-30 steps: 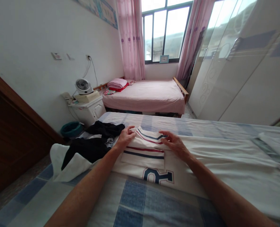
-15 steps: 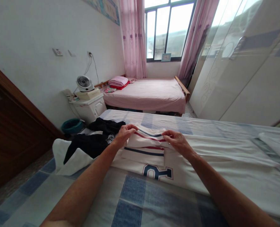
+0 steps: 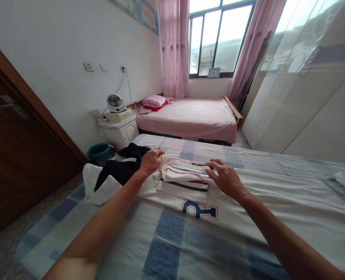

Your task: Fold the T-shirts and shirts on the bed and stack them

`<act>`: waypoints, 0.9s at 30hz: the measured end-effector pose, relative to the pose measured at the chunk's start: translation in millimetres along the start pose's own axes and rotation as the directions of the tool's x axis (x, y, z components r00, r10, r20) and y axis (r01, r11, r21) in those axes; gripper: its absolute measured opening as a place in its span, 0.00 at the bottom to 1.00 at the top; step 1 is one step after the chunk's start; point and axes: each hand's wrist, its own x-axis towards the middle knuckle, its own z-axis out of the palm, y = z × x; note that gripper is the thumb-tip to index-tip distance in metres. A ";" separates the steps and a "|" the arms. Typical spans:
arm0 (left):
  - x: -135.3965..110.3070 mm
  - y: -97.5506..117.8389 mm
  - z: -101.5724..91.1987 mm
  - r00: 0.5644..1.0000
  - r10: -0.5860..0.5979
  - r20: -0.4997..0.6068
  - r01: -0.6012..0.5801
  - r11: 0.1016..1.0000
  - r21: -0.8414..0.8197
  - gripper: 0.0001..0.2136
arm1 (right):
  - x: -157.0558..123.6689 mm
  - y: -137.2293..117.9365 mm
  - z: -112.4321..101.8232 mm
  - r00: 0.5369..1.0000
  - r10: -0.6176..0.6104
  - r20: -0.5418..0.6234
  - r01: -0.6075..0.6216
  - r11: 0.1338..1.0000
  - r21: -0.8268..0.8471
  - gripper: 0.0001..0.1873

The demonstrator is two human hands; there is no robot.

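A white shirt (image 3: 178, 195) with navy and red stripes and a large navy letter lies partly folded on the bed. Its two striped ends rest one over the other on the letter side. My left hand (image 3: 151, 161) is at the shirt's far left corner, fingers curled together; whether cloth is between them I cannot make out. Over the right end of the stripes, my right hand (image 3: 226, 177) has its fingers apart and holds nothing. Black clothing (image 3: 121, 171) with white cloth around it lies left of my left hand.
The bed has a blue and white checked sheet (image 3: 163, 233). Beyond it stands a pink-covered bed (image 3: 195, 116). A white nightstand (image 3: 119, 130) with a fan (image 3: 116, 103) and a teal bin (image 3: 99, 151) are at the left. More folded cloth (image 3: 344, 190) lies far right.
My right hand has let go of the striped cloth and its fingers have spread. The striped part now lies flatter. My left hand has shifted to the shirt's far left corner. The view has turned left.
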 end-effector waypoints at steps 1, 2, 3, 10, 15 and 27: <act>1.6 -4.6 2.0 0.995 0.099 0.003 -0.099 0.994 -0.035 0.16 | 0.0 -3.1 1.5 0.999 -0.049 -0.002 0.049 0.999 0.020 0.20; 2.5 -8.5 5.8 0.977 0.210 0.037 -0.208 0.976 -0.058 0.17 | -0.6 -6.7 4.3 0.995 -0.097 0.010 0.097 0.995 0.033 0.21; 2.5 -11.3 11.2 0.946 0.311 0.091 -0.305 0.950 -0.070 0.18 | -1.8 -10.5 8.4 0.990 -0.137 0.032 0.136 0.990 0.036 0.23; -6.3 -14.2 51.3 0.904 0.256 0.343 -0.299 0.951 0.078 0.28 | -21.8 -22.4 45.9 0.956 -0.215 0.198 0.229 0.972 -0.052 0.27; 1.4 -16.1 49.7 0.912 0.226 0.341 -0.269 0.960 0.083 0.24 | -25.2 -23.5 45.5 0.954 -0.197 0.226 0.211 0.977 -0.039 0.28; -53.9 -11.0 17.6 0.977 0.212 0.012 -0.210 0.954 0.213 0.25 | -88.0 61.6 -9.7 0.995 0.035 0.089 -0.013 0.970 -0.241 0.30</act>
